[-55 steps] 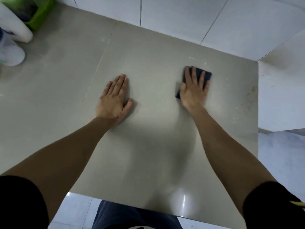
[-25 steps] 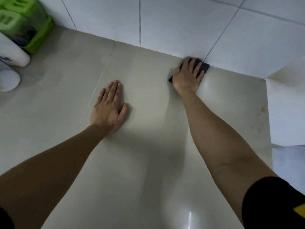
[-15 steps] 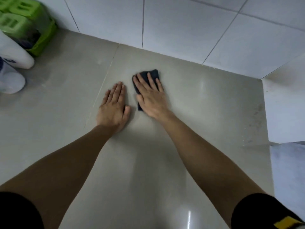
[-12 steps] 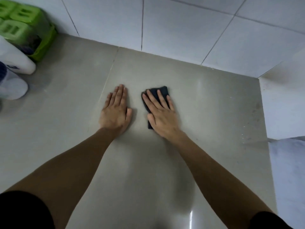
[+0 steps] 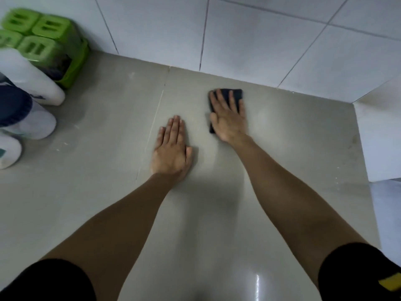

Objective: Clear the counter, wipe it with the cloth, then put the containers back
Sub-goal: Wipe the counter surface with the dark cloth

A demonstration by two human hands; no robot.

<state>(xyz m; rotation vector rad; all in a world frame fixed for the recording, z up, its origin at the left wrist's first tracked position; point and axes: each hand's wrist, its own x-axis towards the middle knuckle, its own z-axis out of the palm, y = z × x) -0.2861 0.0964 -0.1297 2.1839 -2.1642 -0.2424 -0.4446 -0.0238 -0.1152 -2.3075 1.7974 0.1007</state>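
Note:
My right hand [image 5: 229, 118] lies flat, fingers spread, pressing a dark folded cloth [image 5: 237, 94] onto the grey tiled counter [image 5: 282, 148], not far from the back wall. The cloth shows beyond my fingertips and beside my thumb. My left hand [image 5: 171, 151] rests palm down on the counter, empty, a little nearer to me and to the left of the cloth. Several containers stand at the far left: a green lidded box set [image 5: 43, 44], a white bottle [image 5: 32, 79], and white jars, one with a dark blue lid [image 5: 26, 118].
White wall tiles [image 5: 249, 40] close the back of the counter. A white side wall [image 5: 379, 137] bounds it on the right, with small crumbs along that side. The counter's front edge is under my arms.
My right hand has slid the cloth away from me and to the right, toward the back wall. The left hand has stayed flat in place.

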